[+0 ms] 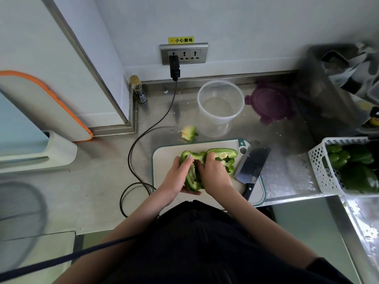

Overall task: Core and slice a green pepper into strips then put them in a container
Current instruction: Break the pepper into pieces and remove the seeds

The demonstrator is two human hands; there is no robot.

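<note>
Head view: we've got both hands on the green pepper point(205, 165), which is split open and held just above the cutting board point(168, 158).

Left hand point(177, 177) cups the pepper's left flap from below, fingers curled round it, fingertips point(189, 158) lying together on the outer skin.

Right hand point(214, 175) has its fingers curled into the pepper's open inside; we can't tell exactly what they pinch in there. The right half of the pepper spreads out beyond those fingers toward the cleaver point(253, 162), which lies flat on the board's right edge, handle toward us.

Beyond the fingertips, off the board: the torn-out core point(189, 133) on the steel counter point(98, 181), then the clear container point(220, 105) standing upright, purple lid point(269, 102) just beside it.

Far right of the right hand: white basket point(320, 167) with more peppers point(356, 167).
</note>
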